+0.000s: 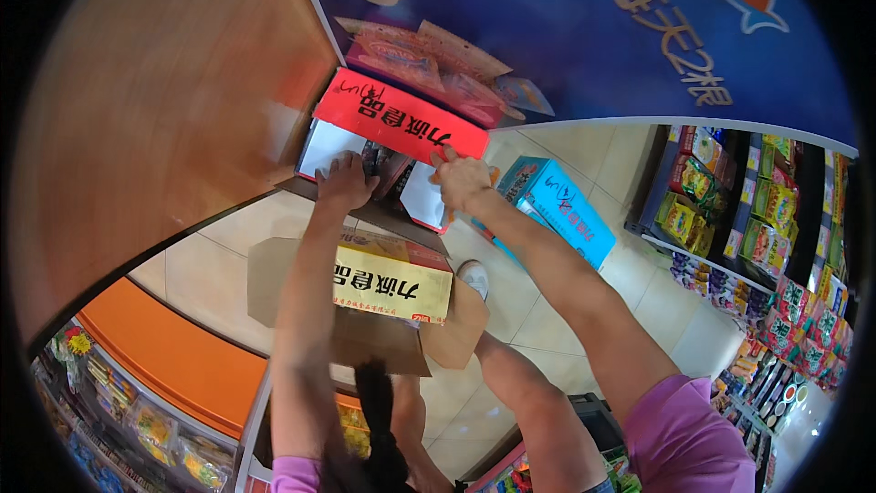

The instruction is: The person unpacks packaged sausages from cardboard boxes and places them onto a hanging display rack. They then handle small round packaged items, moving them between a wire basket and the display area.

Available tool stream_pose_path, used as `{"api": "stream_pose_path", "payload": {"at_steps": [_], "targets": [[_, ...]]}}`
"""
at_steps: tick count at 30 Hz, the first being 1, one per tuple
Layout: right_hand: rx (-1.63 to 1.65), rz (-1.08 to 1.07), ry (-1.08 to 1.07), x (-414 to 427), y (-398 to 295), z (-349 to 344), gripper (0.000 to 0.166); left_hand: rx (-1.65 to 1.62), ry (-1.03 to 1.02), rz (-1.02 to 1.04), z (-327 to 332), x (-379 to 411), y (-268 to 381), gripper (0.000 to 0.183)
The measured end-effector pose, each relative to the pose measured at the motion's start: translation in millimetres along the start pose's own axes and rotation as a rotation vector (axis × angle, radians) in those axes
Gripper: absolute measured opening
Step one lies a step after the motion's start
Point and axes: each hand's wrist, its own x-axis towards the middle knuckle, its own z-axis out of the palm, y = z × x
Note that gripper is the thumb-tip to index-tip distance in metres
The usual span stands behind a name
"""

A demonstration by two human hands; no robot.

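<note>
A red cardboard carton [404,113] stands open against the blue printed panel, its red flap raised and bearing large dark writing. Dark packets [389,166] show in the gap between its two white inner flaps. My left hand [344,181] lies with fingers spread on the left white flap [335,145]. At the other end, my right hand [462,181] has a fingertip on the lower edge of the red flap and its other fingers bent beside the right white flap [422,197]. Whether those fingers grip the flap is not plain. A brown flap [369,216] hangs towards me.
An open yellow carton [393,281] with spread brown flaps sits nearer me. A blue carton [575,209] stands right on the tiled floor [547,318]. A wooden panel [171,96] and blue panel [513,7] border the corner. Snack shelves [739,205] line the right.
</note>
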Motion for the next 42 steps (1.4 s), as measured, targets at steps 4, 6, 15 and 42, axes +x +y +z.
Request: {"api": "stream_pose_path", "payload": {"at_steps": [4, 6, 15, 42], "targets": [[0.057, 0.008, -0.090, 1, 10, 34, 0.054, 0.311, -0.017, 0.285, -43, -60, 1, 0.075], [0.130, 0.026, -0.108, -5, 12, 32, 0.052, 0.546, -0.046, 0.305, -31, -54, -20, 0.076], [0.802, 0.524, 0.600, -106, 56, 104, 0.025, 0.110, 0.628, 0.054, 33, 31, -32, 0.064], [0.294, 0.099, 0.168, -169, -76, 140, 0.057, -0.240, 0.461, -0.099, 254, -254, -112, 0.071]]}}
